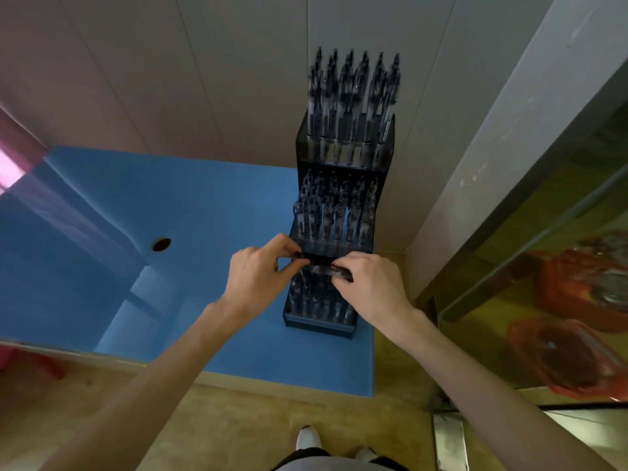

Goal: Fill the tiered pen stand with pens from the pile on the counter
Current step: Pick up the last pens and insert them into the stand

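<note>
Black pen (323,268) pinched at either end by the left hand (260,271) and right hand (368,283), just before the tiered stand (385,147).

No readable text, labels, brands or numbers anywhere in view
</note>
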### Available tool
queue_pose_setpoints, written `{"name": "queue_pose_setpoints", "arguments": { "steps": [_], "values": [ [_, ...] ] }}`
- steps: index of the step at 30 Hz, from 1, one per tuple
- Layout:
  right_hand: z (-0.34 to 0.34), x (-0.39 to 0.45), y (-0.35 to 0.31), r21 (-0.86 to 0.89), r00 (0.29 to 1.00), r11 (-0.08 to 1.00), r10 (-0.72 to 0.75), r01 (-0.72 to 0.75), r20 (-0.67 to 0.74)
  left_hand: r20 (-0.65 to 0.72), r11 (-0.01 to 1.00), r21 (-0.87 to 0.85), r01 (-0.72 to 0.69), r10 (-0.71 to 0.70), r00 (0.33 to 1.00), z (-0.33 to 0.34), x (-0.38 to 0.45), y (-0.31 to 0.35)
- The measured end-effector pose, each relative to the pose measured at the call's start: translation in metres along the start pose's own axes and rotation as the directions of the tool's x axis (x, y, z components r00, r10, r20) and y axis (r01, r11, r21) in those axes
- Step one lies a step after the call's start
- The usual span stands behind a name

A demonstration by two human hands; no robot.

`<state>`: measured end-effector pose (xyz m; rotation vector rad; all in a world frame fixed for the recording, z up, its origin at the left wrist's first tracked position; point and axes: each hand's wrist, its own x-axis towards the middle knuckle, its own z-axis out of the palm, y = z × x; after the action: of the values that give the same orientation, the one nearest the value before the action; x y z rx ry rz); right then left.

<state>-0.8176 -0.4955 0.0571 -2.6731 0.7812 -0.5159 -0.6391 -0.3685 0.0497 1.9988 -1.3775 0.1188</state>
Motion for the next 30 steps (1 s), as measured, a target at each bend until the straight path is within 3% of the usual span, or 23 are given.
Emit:
{"name": "queue_pose_setpoints", "arguments": {
  "steps": [5,10,15,20,23,26,30],
  "values": [
    [-0.002,0.007,-0.007,-0.085,0.999,0.996,0.003,0.0,0.041,0.072,1.0,0.014,0.024,-0.025,0.997,0.005,-0.002,-0.004],
    [-0.002,0.005,-0.002,-0.017,0.998,1.0,-0.003,0.005,0.066,0.065,0.998,-0.027,0.059,-0.058,0.996,0.006,-0.004,-0.004],
    [-0.004,0.0,0.003,0.047,0.998,0.999,0.009,-0.011,0.056,0.171,0.997,-0.015,0.08,-0.076,0.982,0.012,-0.003,0.003],
    [0.001,-0.001,0.001,-0.017,0.998,1.0,-0.026,0.027,0.051,0.201,1.0,0.022,0.016,-0.02,0.979,0.017,-0.007,0.0],
    [0.003,-0.009,0.005,0.206,0.999,0.978,0.043,-0.035,-0.034,0.182,1.0,-0.008,0.025,-0.023,0.983,0.016,-0.012,0.003],
    [-0.003,-0.023,0.006,0.492,0.982,0.869,0.132,-0.049,-0.135,0.114,0.985,-0.13,0.116,-0.101,0.988,0.003,-0.014,0.009],
    [-0.019,-0.035,0.009,0.82,0.956,0.522,0.279,-0.235,0.097,0.154,0.882,-0.402,0.247,-0.201,0.967,-0.022,-0.011,0.01]
  ]
}}
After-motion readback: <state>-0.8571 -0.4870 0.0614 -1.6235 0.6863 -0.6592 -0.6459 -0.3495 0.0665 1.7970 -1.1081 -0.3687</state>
